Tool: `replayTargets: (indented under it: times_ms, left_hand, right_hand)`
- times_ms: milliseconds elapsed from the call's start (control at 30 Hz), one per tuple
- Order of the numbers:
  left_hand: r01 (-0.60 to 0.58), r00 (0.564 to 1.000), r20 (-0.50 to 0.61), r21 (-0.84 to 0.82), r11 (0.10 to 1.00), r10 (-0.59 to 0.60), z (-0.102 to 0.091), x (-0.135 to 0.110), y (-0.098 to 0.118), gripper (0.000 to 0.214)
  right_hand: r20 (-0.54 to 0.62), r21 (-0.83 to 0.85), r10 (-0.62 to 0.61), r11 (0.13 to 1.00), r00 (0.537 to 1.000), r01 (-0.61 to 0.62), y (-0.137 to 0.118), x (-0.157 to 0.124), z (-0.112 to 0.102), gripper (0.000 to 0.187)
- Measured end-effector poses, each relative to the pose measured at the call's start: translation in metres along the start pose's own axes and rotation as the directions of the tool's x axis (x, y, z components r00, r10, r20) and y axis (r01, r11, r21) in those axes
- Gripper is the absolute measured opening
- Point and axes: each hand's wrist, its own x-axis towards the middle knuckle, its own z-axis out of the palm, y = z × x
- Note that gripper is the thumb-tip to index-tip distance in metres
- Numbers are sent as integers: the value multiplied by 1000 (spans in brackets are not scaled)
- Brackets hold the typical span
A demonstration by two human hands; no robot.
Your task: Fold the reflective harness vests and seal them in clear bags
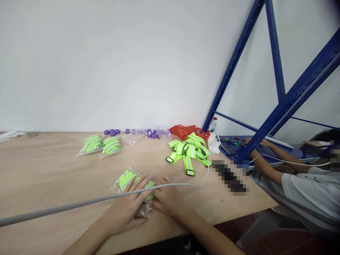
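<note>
A clear zip bag (127, 180) with a folded neon-yellow reflective strap inside lies on the table in front of me. My left hand (130, 203) rests over it, fingers stretched across the top and thumb at the near side, gripping the bag. At the bag's right edge, near a red seal line, my right hand (168, 198) has its fingers bent against the plastic; the fingertips are partly hidden. A grey cable (87, 202) crosses the view in front of both hands. Beyond the right hand lies a heap of loose neon-yellow reflective straps (190, 152) with black buckles.
Two filled bags (92, 144) lie at back left. Purple rolls (113, 132), empty clear bags (134, 136) and a red plastic bag (184, 131) line the wall. A blue metal frame (292, 95) rises at right, where a co-worker's arms (268, 170) reach over a blue surface.
</note>
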Motion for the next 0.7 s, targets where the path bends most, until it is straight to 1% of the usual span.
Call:
replayTargets:
  times_ms: [67,100,167,233,333,400,467,533,567,633,667,700]
  left_hand:
    - [-15,999,-49,52,999,18,0,-5,-3,88]
    - [-16,997,-77,74,997,21,0,-7,-4,82]
    - [1,988,-156,97,995,14,-1,-9,-7,66]
    - [21,969,-247,95,995,4,-5,-8,-8,44]
    - [18,938,-347,81,997,12,-16,-2,-6,18]
    - [6,922,-387,67,998,20,-25,4,-2,13]
    - [6,901,-433,26,1000,6,-33,10,1,16]
    - [13,876,-480,-65,998,-43,-40,15,2,19]
    - [22,860,-503,-133,991,-86,-42,17,2,19]
    - [46,810,-550,-286,957,-204,-45,20,-1,17]
    - [66,777,-565,-365,929,-277,-45,21,-4,17]
    - [88,742,-568,-443,892,-356,-45,22,-7,19]
  right_hand:
    - [-40,9,-44,999,998,44,-2,2,0,12]
    - [-67,35,-40,998,997,43,-3,4,-1,11]
    - [-126,120,17,993,992,-2,-5,7,-8,19]
    - [-166,231,90,972,982,-50,-7,13,-19,26]
    - [-185,373,147,925,972,-69,-7,25,-39,30]
    - [-184,429,179,899,967,-85,-6,35,-52,31]
    - [-181,463,216,879,959,-110,-6,45,-64,33]
    - [-167,515,260,846,951,-141,-4,52,-76,33]
    - [-149,558,288,815,946,-160,-3,54,-81,30]
    - [-95,674,337,714,937,-189,0,54,-89,18]
    - [-65,738,351,647,934,-192,1,52,-91,19]
    - [-41,793,354,581,935,-185,3,50,-91,31]
